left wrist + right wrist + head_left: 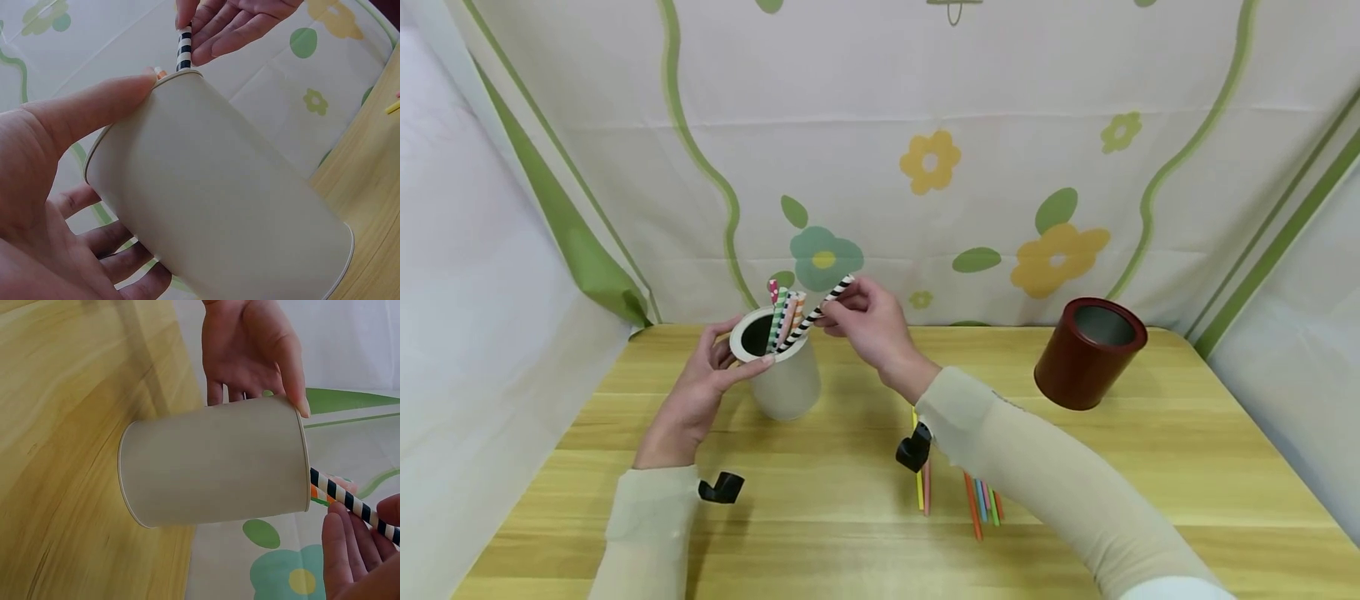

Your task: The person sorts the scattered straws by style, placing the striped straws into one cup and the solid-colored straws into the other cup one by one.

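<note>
A cream-white can (786, 383) stands on the table at the left, with several patterned paper straws (786, 312) leaning in its mouth. My left hand (700, 387) grips the can near its rim, thumb along the front edge and fingers around the far side. Between thumb and fingers, my right hand (868, 325) pinches the upper end of a black-and-white striped straw (816, 312). The striped straw slants down to the right, front part of the rim, and its lower end is inside the can. In the right wrist view the can (212, 465) hides the other straws almost wholly.
A dark red can (1075, 367) stands at the right of the table. Plain coloured straws, a yellow one (920, 492) and an orange one (973, 508) among them, lie near the front middle, partly under my right forearm. A flowered curtain (880, 167) closes off the back.
</note>
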Available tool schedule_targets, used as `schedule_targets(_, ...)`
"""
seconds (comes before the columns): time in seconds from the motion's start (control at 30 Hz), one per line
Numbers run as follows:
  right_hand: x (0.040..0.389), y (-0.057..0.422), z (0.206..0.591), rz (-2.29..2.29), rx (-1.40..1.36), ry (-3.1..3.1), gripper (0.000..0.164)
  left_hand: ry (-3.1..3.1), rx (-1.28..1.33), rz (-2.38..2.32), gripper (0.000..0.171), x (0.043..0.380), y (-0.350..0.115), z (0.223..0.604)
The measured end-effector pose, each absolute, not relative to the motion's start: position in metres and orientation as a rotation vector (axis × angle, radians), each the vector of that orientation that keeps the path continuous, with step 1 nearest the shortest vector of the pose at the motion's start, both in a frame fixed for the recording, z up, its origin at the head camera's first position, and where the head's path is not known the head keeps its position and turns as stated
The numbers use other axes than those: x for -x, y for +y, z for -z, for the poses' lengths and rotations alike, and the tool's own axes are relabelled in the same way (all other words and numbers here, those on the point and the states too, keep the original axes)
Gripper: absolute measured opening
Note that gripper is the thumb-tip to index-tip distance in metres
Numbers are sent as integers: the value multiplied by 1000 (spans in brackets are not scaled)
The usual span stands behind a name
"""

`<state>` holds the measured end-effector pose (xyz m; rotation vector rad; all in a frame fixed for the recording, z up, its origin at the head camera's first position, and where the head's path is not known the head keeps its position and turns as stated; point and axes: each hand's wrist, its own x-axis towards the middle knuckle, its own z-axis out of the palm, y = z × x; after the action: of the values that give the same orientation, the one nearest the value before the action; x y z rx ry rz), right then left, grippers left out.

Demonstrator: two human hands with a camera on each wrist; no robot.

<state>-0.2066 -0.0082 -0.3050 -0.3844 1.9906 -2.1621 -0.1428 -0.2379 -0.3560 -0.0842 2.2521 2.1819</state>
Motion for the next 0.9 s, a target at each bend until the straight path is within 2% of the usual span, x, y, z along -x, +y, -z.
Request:
schedule_targets(0.23,204,-12,304,2100,396,2034,14,2248,85,-2193,72,143,-239,356)
schedule_targets(0.9,208,-16,306,1976,328,2028,18,2244,66,-2199,72,144,-239,357)
